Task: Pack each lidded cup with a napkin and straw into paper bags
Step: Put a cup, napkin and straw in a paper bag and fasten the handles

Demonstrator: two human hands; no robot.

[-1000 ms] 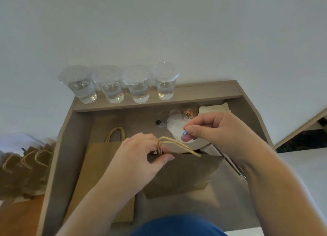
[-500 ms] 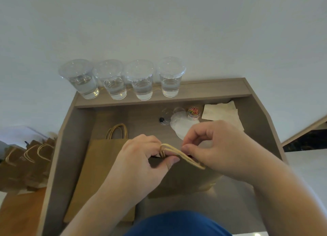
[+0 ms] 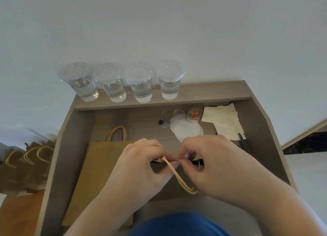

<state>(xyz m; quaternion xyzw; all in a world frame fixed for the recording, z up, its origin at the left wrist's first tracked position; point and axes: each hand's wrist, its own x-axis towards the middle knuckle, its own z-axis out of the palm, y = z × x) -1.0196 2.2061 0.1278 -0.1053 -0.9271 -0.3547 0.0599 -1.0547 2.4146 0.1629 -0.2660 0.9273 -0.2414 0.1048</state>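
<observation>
No legible text, brand, no. or sign anywhere; the small jar of coloured paper clips [image 3: 193,115] on the tabletop [image 3: 141,119] has a white label [image 3: 192,121] w/ a reddish mark, too blurred to read.

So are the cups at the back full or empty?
Partly full. All four lidded cups stand upright on the shelf, each with clear liquid in about its lower half.

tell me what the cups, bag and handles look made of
Cups: clear glossy plastic, likely; see-through walls with highlights. Bag: matte brown kraft paper, by its dull, flat surface. Handles: probably twisted paper cord; thin, tan, holding a stiff loop.
</observation>
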